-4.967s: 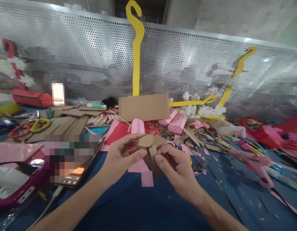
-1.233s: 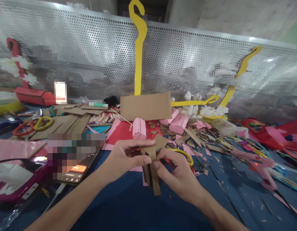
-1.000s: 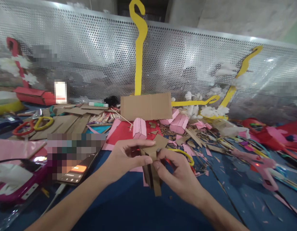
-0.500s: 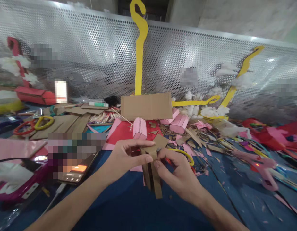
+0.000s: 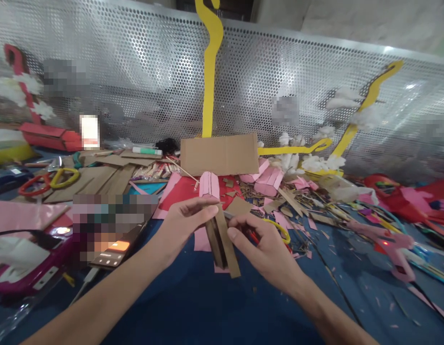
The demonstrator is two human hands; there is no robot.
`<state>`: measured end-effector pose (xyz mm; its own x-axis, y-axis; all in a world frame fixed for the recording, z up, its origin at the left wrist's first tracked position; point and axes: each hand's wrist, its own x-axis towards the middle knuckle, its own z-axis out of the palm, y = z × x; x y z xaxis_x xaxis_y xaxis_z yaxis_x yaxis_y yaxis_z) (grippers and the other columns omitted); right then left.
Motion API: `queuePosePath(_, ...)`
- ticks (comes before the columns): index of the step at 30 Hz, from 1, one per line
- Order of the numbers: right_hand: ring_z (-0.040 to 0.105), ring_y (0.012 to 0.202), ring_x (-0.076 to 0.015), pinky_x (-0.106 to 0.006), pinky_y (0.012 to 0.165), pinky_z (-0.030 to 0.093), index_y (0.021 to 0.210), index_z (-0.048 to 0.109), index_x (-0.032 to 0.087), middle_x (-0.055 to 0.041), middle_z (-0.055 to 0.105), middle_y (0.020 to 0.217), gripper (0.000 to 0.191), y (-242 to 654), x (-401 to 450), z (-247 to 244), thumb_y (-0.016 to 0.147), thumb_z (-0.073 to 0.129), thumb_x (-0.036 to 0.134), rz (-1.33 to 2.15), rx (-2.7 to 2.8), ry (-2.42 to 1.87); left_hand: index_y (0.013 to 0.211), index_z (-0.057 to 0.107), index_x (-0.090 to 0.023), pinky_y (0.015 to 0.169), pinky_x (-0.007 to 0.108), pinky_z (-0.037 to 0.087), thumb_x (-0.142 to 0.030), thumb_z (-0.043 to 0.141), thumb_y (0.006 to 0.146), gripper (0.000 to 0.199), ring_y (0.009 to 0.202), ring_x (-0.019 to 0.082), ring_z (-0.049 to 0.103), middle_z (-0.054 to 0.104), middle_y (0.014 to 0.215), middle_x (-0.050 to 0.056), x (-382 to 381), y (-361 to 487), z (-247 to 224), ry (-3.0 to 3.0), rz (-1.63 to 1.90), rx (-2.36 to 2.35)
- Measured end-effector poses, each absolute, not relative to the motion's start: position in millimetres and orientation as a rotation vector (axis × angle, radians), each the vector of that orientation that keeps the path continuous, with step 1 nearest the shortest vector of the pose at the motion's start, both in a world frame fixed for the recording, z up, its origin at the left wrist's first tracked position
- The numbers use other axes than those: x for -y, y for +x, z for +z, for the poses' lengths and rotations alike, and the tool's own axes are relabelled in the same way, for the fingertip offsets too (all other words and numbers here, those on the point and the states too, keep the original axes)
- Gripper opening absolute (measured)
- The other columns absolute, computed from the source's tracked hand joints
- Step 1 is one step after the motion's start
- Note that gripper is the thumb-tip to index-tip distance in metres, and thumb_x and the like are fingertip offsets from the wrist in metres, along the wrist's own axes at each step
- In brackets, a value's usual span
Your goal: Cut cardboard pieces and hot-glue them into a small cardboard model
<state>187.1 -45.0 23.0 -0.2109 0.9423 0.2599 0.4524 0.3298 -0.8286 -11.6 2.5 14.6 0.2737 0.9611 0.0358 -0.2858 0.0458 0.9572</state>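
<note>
My left hand (image 5: 186,218) pinches the upper end of a brown cardboard piece (image 5: 227,249) made of narrow strips with a dark gap between them, tilted over the blue tabletop. At its right edge, my right hand (image 5: 260,242) is closed, thumb and forefinger against the strip. A grey metal blade (image 5: 228,215) shows beside those fingertips. Behind the right hand are scissors with a yellow handle loop (image 5: 281,231) and a red part, partly hidden. A flat cardboard scrap (image 5: 239,205) lies just beyond, and a pink folded-paper box (image 5: 209,186) stands farther back.
A pink glue gun (image 5: 389,244) lies at right, its red light lit. A phone (image 5: 116,247) and purple case (image 5: 35,282) are at left. Behind are a cardboard box (image 5: 220,155) with a tall yellow hook (image 5: 208,86), scraps, and a perforated metal panel (image 5: 146,86).
The cardboard piece has moved slightly up and left with my left hand. Its strips are tilted more, and the flat scrap behind is less covered.
</note>
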Motion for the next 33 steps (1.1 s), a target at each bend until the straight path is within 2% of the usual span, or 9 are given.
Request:
queuePosePath(4, 0.054, 0.071, -0.0149, -0.028, 0.066, 0.044, 0.099, 0.062, 0.022, 0.0011, 0.06, 0.082, 0.015, 189, 45, 21, 0.101, 0.057, 0.035, 0.796, 1.772, -1.224, 0.098, 0.084, -0.021, 0.085, 0.034, 0.052, -0.038, 0.087, 0.078, 0.026, 0.094, 0.022, 0.07, 0.081, 0.103, 0.009, -9, -16, 16, 1.003, 1.177, -0.778)
queuePosePath(7, 0.047, 0.066, -0.014, -0.028, 0.061, 0.039, 0.092, 0.058, 0.022, 0.0034, 0.052, 0.075, 0.02, 190, 45, 19, 0.101, 0.055, 0.039, 0.808, 1.734, -1.252, 0.096, 0.085, -0.021, 0.082, 0.031, 0.052, -0.039, 0.088, 0.077, 0.026, 0.092, 0.021, 0.069, 0.081, 0.1, 0.009, -15, -20, 15, 0.921, 1.268, -0.787)
queuePosePath(11, 0.041, 0.063, -0.0137, -0.03, 0.056, 0.03, 0.079, 0.061, 0.02, 0.0029, 0.048, 0.068, 0.037, 189, 44, 20, 0.101, 0.053, 0.047, 0.883, 1.773, -1.327, 0.087, 0.084, -0.021, 0.072, 0.028, 0.052, -0.038, 0.091, 0.074, 0.023, 0.086, 0.018, 0.066, 0.077, 0.091, 0.005, -20, -23, 15, 0.866, 1.392, -0.815)
queuePosePath(14, 0.042, 0.062, -0.0135, -0.029, 0.056, 0.03, 0.075, 0.062, 0.019, 0.0024, 0.049, 0.067, 0.036, 187, 42, 21, 0.099, 0.057, 0.046, 0.96, 1.768, -1.3, 0.086, 0.084, -0.02, 0.07, 0.026, 0.052, -0.038, 0.091, 0.075, 0.022, 0.082, 0.017, 0.063, 0.074, 0.089, 0.005, -20, -24, 17, 0.87, 1.418, -0.812)
queuePosePath(22, 0.042, 0.058, -0.0114, -0.028, 0.055, 0.03, 0.077, 0.064, 0.019, 0.0033, 0.051, 0.066, 0.038, 190, 39, 16, 0.097, 0.063, 0.051, 1.184, 1.609, -1.143, 0.081, 0.083, -0.019, 0.07, 0.023, 0.052, -0.038, 0.092, 0.073, 0.023, 0.079, 0.014, 0.061, 0.072, 0.087, 0.004, -19, -25, 17, 0.787, 1.379, -0.8)
queuePosePath(28, 0.038, 0.056, -0.0101, -0.028, 0.055, 0.026, 0.077, 0.061, 0.019, 0.005, 0.049, 0.063, 0.04, 189, 38, 11, 0.097, 0.066, 0.054, 1.298, 1.47, -1.047, 0.095, 0.082, -0.017, 0.08, 0.028, 0.055, -0.038, 0.09, 0.076, 0.03, 0.091, 0.019, 0.065, 0.076, 0.1, 0.009, -24, -27, 10, 0.717, 1.317, -0.805)
queuePosePath(33, 0.035, 0.056, -0.0101, -0.029, 0.056, 0.023, 0.073, 0.057, 0.019, 0.0057, 0.048, 0.061, 0.042, 189, 39, 11, 0.097, 0.068, 0.052, 1.385, 1.403, -0.99, 0.097, 0.08, -0.016, 0.083, 0.03, 0.055, -0.035, 0.088, 0.077, 0.028, 0.094, 0.02, 0.068, 0.077, 0.103, 0.009, -23, -26, 12, 0.687, 1.292, -0.797)
